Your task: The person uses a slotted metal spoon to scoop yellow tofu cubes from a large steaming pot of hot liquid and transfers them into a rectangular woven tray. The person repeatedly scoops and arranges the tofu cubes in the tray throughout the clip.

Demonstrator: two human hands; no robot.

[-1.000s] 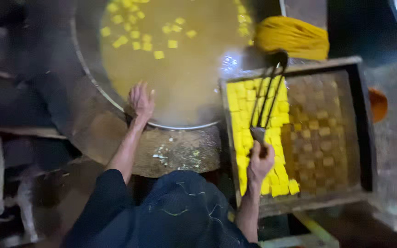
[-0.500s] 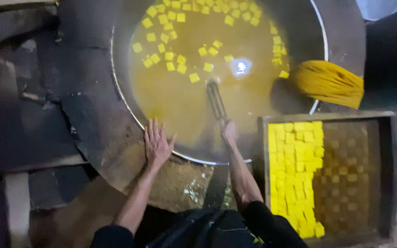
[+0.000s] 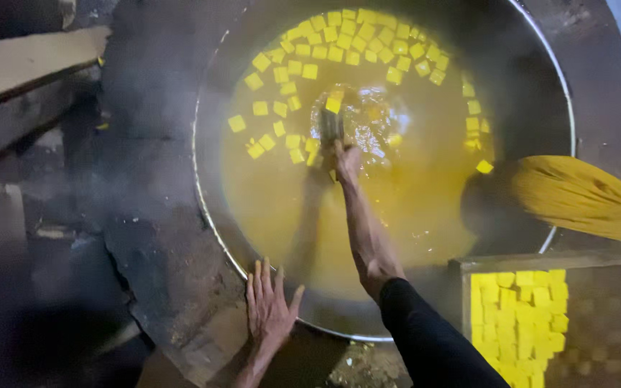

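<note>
Fork (image 3: 330,123) points away across the pan (image 3: 213,215), right hand (image 3: 346,162) gripping it.

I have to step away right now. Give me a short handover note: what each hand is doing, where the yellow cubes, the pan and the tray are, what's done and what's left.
Left hand: flat, fingers spread, braced on the stone ledge beside the pan rim; holds nothing.
Right hand: stretched out over the pan, gripping a metal tool whose end is in the yellow liquid.
Yellow cubes: many float at the far side of the pan, some around the tool.
Wooden tray, lower right: cut cubes fill its left part; the right part is bare.
Yellow cloth bundle lies over the right rim.
Done: many cubes in the pan. Left: those on the tray.
</note>
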